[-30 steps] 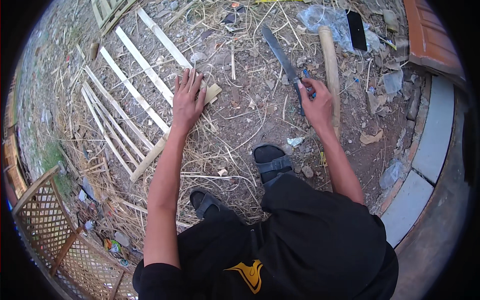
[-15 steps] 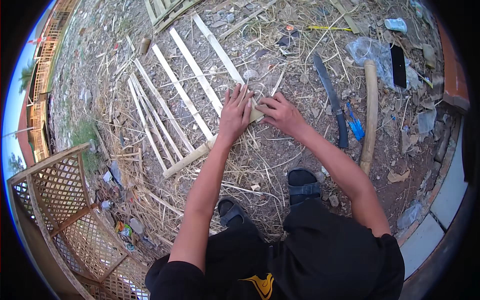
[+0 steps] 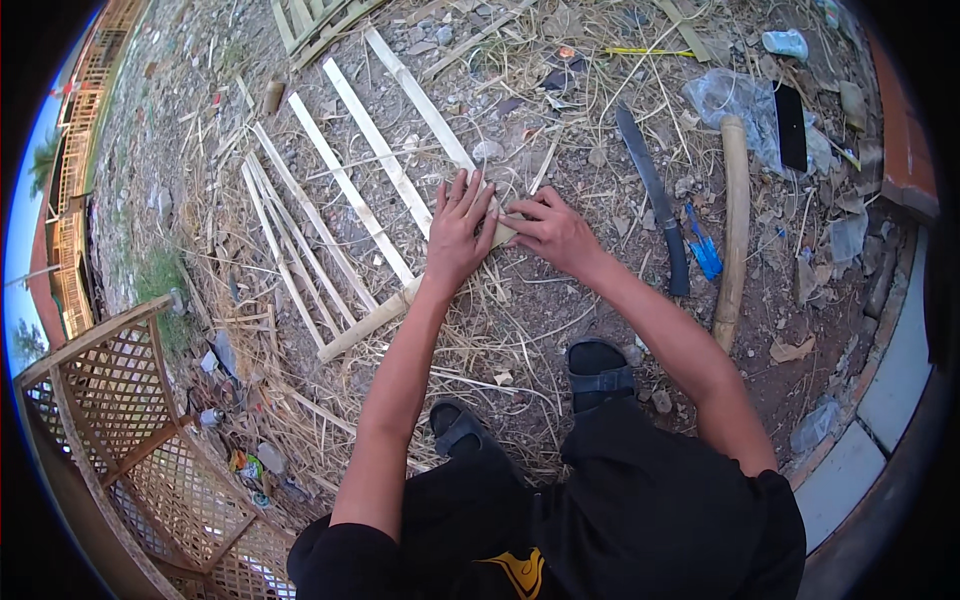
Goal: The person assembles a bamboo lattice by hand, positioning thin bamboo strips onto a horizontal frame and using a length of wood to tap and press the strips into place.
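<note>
Right hand: Whereas a second ago its fingers were on the handle of the knife (image 3: 655, 190), the right hand (image 3: 558, 236) is now at the right end of the bamboo crosspiece (image 3: 370, 319), thumb and fingers bent towards each other; whether they pinch anything there, I cannot tell.
Left hand: the left hand (image 3: 458, 240) lies over the crosspiece near that same end, fingers straight and flat, closed round nothing that shows; it has stayed at this spot since the earlier views.
Slats: the pale slats (image 3: 375, 145) reach away from the crosspiece on the side far from the person, their near ends at it or hidden by the left hand; their layout looks unchanged, and how they are joined does not show.
Knife: released, lying on the ground (image 3: 620, 310) well to the right of the crosspiece; the blue item (image 3: 705, 257) is just beside its handle, and the bamboo pole (image 3: 735, 210) lies farther right of the crosspiece.
Shift in the work: with both hands at one end of the crosspiece, the effort seems to have passed from blade to bare fingers, the left probably steadying while the right handles something small.
</note>
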`<state>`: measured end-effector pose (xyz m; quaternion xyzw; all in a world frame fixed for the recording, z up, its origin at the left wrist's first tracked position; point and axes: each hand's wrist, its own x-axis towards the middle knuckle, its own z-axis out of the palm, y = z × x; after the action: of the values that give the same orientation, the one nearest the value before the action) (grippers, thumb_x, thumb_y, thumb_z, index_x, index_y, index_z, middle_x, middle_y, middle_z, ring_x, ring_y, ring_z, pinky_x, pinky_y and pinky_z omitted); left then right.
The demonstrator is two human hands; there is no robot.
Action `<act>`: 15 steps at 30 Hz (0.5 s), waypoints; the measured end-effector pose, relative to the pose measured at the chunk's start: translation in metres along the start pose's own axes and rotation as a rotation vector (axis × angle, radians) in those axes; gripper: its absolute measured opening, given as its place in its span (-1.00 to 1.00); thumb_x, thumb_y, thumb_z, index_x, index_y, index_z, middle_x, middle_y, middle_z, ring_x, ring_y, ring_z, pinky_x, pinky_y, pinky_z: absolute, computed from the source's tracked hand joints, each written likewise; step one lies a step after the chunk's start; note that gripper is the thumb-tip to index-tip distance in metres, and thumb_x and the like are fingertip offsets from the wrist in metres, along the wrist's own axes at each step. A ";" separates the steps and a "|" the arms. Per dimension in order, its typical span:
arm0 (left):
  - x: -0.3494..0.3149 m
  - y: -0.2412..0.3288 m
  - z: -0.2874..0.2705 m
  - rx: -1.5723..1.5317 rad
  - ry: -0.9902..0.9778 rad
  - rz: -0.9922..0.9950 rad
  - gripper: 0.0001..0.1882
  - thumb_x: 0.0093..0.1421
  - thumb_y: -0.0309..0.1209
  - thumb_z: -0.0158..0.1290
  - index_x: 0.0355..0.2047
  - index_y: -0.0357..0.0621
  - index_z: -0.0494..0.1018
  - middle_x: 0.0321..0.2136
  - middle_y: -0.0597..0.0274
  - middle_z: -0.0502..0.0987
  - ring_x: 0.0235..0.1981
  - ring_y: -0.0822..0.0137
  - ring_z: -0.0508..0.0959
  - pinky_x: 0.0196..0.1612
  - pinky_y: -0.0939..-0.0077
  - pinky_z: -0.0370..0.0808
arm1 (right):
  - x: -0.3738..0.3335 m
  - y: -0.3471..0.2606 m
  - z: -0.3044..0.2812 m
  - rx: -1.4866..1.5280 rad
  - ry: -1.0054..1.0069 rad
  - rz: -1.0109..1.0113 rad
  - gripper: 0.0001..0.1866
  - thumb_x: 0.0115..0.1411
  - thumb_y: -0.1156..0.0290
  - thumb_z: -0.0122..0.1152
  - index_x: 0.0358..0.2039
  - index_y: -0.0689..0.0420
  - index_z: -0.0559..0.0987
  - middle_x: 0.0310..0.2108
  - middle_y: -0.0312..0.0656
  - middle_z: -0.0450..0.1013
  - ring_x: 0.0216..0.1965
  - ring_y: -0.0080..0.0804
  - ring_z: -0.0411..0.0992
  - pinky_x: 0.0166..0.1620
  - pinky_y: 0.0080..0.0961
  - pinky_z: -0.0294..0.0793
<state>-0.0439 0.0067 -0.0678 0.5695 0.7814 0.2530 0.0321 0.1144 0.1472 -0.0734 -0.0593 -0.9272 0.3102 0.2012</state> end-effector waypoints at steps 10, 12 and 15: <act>-0.001 0.003 0.002 0.072 -0.008 -0.003 -0.58 0.31 -0.35 0.05 0.16 -0.12 0.47 0.25 -0.02 0.40 0.35 -0.05 0.28 0.41 -0.07 0.07 | -0.004 0.000 0.004 -0.029 0.051 -0.016 -0.55 -0.07 0.30 0.45 -0.08 -0.03 0.68 -0.09 -0.42 0.51 -0.14 -0.33 0.39 -0.08 -0.45 0.58; 0.000 0.004 0.004 0.068 -0.015 0.001 -0.58 0.31 -0.35 0.05 0.17 -0.12 0.47 0.25 -0.03 0.39 0.35 -0.06 0.27 0.41 -0.07 0.06 | -0.006 0.001 0.005 -0.033 0.071 -0.007 -0.55 -0.07 0.31 0.45 -0.08 -0.03 0.68 -0.09 -0.43 0.51 -0.15 -0.33 0.39 -0.09 -0.45 0.58; -0.002 0.007 0.002 0.058 -0.032 0.011 -0.58 0.32 -0.36 0.03 0.18 -0.15 0.45 0.26 -0.05 0.37 0.36 -0.07 0.26 0.41 -0.07 0.04 | -0.005 -0.002 0.006 -0.028 0.069 0.002 -0.54 -0.09 0.31 0.46 -0.08 -0.03 0.68 -0.10 -0.43 0.50 -0.15 -0.33 0.38 -0.10 -0.45 0.58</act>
<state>-0.0369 0.0073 -0.0673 0.5784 0.7847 0.2213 0.0269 0.1164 0.1411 -0.0785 -0.0738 -0.9239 0.2953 0.2317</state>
